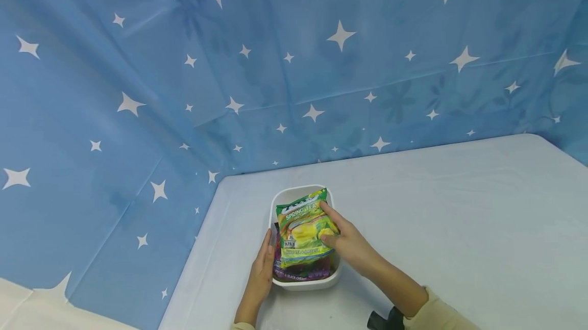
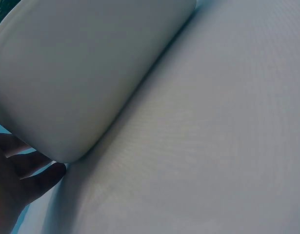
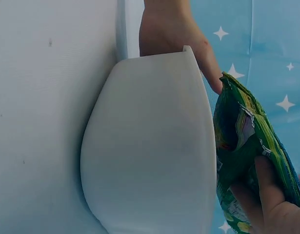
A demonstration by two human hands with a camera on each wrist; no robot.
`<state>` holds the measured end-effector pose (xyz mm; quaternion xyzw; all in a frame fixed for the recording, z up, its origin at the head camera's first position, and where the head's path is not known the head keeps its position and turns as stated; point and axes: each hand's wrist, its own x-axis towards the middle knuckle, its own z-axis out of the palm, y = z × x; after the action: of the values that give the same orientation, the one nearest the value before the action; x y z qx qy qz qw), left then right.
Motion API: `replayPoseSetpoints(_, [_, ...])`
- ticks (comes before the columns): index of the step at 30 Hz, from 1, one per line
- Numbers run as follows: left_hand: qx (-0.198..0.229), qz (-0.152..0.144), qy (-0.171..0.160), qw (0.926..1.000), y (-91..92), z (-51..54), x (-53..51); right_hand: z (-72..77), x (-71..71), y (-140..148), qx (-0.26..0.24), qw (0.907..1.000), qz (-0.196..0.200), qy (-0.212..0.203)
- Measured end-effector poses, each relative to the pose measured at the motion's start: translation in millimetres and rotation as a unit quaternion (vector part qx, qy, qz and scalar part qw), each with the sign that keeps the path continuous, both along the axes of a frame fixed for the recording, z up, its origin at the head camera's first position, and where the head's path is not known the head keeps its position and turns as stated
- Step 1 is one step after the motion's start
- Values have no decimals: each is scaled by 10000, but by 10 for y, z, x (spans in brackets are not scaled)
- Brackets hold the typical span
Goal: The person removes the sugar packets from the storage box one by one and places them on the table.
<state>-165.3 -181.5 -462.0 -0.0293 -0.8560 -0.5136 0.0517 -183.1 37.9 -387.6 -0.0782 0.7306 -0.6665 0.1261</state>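
Green packet (image 1: 300, 235) between the hands (image 1: 263, 271) (image 1: 352, 246)

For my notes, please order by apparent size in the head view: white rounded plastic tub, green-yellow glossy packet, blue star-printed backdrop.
1. Blue backdrop
2. White tub, by its outline
3. Glossy packet

Bright head view, dimmer wrist views, soft shadows

The tub (image 1: 312, 285) stands on the table (image 1: 459, 228), toward its left end, with the curtain (image 1: 294, 75) behind the table and along its left side. The lower packet (image 1: 303, 275) lies in the tub; the upper packet (image 1: 300, 233) is over it, between the left hand (image 1: 261, 274) at the tub's left wall and the right hand (image 1: 353, 246).
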Motion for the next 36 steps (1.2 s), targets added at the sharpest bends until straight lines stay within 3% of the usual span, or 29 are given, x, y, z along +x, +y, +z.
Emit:
replayPoseSetpoints(11, [-47,-48,70,10000,-4,25,1,62,-20,78,-100,9999,38,18])
replayPoseSetpoints(25, [6,87,-142,9999,2,1,-12,85,-47,144,-130,9999,-41,-8])
replayPoseSetpoints(36, [-57,112,-130,9998,18,37,-1,94,-127,244,-134,9998,-115,-70])
